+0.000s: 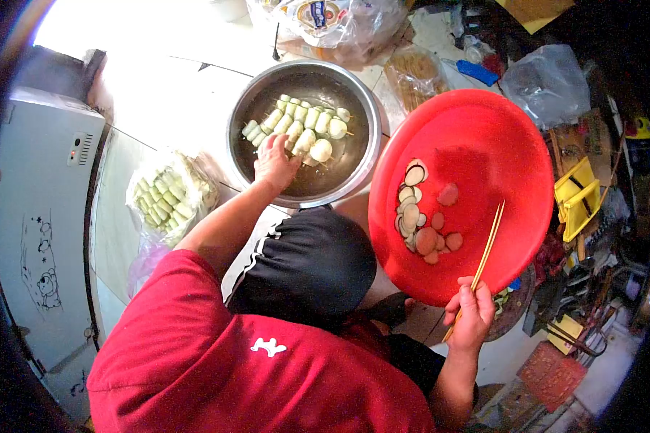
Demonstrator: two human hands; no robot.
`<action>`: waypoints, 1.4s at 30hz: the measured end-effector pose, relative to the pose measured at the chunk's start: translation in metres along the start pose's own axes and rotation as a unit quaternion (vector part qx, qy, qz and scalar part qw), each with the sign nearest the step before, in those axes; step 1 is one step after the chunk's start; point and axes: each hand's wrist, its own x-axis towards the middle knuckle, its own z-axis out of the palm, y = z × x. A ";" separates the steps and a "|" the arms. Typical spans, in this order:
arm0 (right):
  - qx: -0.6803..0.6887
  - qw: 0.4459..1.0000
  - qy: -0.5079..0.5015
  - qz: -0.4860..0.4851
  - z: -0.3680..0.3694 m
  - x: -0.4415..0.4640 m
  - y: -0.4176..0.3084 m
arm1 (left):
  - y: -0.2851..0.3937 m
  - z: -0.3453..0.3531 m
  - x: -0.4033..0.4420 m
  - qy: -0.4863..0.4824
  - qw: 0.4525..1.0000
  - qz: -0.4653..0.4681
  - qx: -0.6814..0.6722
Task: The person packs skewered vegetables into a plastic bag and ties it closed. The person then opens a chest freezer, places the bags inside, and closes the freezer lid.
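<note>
My left hand (pixel 276 167) reaches over the near rim of a metal basin (pixel 240 155). Its fingers are stretched out and touch the skewers of pale green vegetable pieces (pixel 300 124) lying side by side inside. Between the thumb and fingers of my right hand (pixel 472 315), thin bamboo skewers (pixel 492 244) point up over a large red plastic basin (pixel 509 144). Round pale slices (pixel 412 209), some dark-rimmed, lie in the red basin's left part. The lower ends of the bamboo skewers are partly covered by my right hand.
Left of my arm sits a plastic bag of filled skewers (pixel 162 198). A bag of bare sticks (pixel 415 76) lies between the basins' far sides. At far left stands a white cabinet (pixel 47 202). Tools and a yellow holder (pixel 579 198) crowd the right.
</note>
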 end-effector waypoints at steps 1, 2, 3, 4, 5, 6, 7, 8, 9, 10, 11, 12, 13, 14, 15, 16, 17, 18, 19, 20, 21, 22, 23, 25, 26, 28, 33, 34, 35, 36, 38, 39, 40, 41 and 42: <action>-0.017 1.000 0.004 -0.002 0.001 -0.003 -0.002 | 0.017 -0.008 -0.006 0.013 0.999 0.013 0.047; -0.034 0.999 0.008 -0.004 0.003 -0.006 -0.004 | 0.024 -0.012 -0.008 0.025 0.995 0.025 0.095; -0.032 0.999 0.001 0.012 0.010 -0.002 -0.002 | 0.010 -0.008 -0.001 0.017 0.994 0.015 0.106; -0.044 0.999 0.008 0.010 0.010 -0.002 -0.004 | 0.007 0.002 0.012 0.023 0.990 0.052 0.130; -0.053 0.998 0.014 0.009 0.011 -0.002 -0.005 | 0.002 0.009 0.021 0.029 0.983 0.089 0.157; -0.053 0.998 0.015 0.004 0.014 0.002 -0.004 | 0.024 -0.006 0.022 -0.037 0.977 0.060 0.201; -0.069 0.997 0.014 0.000 0.015 0.003 -0.005 | 0.025 -0.004 0.025 -0.039 0.977 0.059 0.199; -0.085 0.996 0.011 0.000 0.015 0.003 -0.005 | 0.023 -0.003 0.026 -0.051 0.976 0.041 0.209; -0.085 0.996 0.011 0.000 0.017 0.007 -0.004 | 0.024 -0.002 0.030 -0.058 0.974 0.025 0.218; -0.083 0.997 0.006 -0.001 0.017 0.008 -0.003 | 0.028 -0.003 0.029 -0.066 0.972 0.009 0.227; -0.082 0.997 0.002 -0.001 0.018 0.010 -0.003 | 0.025 -0.001 0.030 -0.069 0.971 0.008 0.227; -0.083 0.997 0.002 0.001 0.019 0.012 -0.003 | 0.022 0.000 0.031 -0.065 0.971 0.011 0.230; -0.078 0.997 -0.001 0.003 0.019 0.013 -0.003 | 0.020 0.001 0.031 -0.060 0.971 0.013 0.233; -0.075 0.997 -0.003 0.005 0.020 0.014 -0.004 | 0.019 0.003 0.031 -0.061 0.970 0.012 0.234; -0.075 0.997 -0.003 0.007 0.021 0.016 -0.004 | 0.022 0.000 0.027 -0.050 0.968 0.016 0.246; -0.079 0.997 -0.011 0.003 0.021 0.017 -0.005 | 0.024 -0.002 0.026 -0.039 0.965 0.020 0.257; -0.083 0.996 -0.018 0.000 0.022 0.018 -0.005 | 0.024 -0.002 0.026 -0.041 0.965 0.019 0.258; -0.083 0.996 -0.019 0.001 0.023 0.019 -0.006 | 0.023 -0.003 0.028 -0.016 0.969 0.046 0.241; -0.081 0.996 -0.023 0.000 0.023 0.019 -0.006 | 0.023 -0.002 0.030 0.008 0.972 0.073 0.223; -0.078 0.997 -0.026 -0.002 0.024 0.020 -0.006 | 0.024 -0.002 0.034 0.024 0.975 0.091 0.201; -0.079 0.997 -0.026 -0.001 0.025 0.020 -0.006 | 0.027 -0.002 0.039 0.023 0.975 0.091 0.200; -0.076 0.997 -0.025 0.005 0.026 0.021 -0.006 | 0.033 -0.002 0.044 0.030 0.976 0.104 0.191; -0.073 0.997 -0.024 0.011 0.027 0.022 -0.006 | 0.038 -0.002 0.049 0.036 0.976 0.118 0.181; -0.067 0.997 -0.025 0.015 0.027 0.023 -0.006 | 0.046 0.000 0.062 0.018 0.963 0.136 0.234; -0.060 0.998 -0.027 0.019 0.027 0.023 -0.006 | 0.050 0.001 0.067 -0.013 0.953 0.120 0.279; -0.072 0.997 -0.016 0.025 0.027 0.024 -0.008 | 0.067 -0.002 0.069 -0.057 0.930 0.107 0.348; -0.066 0.997 -0.031 0.030 0.023 0.025 -0.011 | 0.063 0.001 0.075 0.004 0.933 0.120 0.339; -0.090 0.995 -0.039 0.026 0.022 0.023 -0.013 | 0.067 -0.005 0.069 -0.007 0.940 0.118 0.319; -0.085 0.995 -0.040 0.039 0.020 0.023 -0.010 | 0.067 -0.005 0.069 0.031 0.948 0.121 0.294; -0.109 0.991 -0.050 0.052 0.018 0.022 -0.012 | 0.065 -0.009 0.074 0.052 0.956 0.161 0.238; -0.159 0.981 -0.073 0.082 0.011 0.019 -0.017 | 0.072 -0.020 0.077 0.106 0.959 0.229 0.127; -0.155 0.983 -0.066 0.079 0.007 0.018 -0.016 | 0.077 -0.027 0.084 0.129 0.943 0.293 0.088; -0.180 0.977 -0.089 0.076 0.003 0.015 -0.012 | 0.093 -0.039 0.077 0.118 0.947 0.297 0.031; -0.205 0.970 -0.110 0.070 -0.001 0.015 -0.009 | 0.113 -0.051 0.071 0.108 0.947 0.303 -0.027; -0.250 0.961 -0.117 0.031 -0.005 0.015 -0.005 | 0.134 -0.061 0.062 0.062 0.943 0.302 -0.126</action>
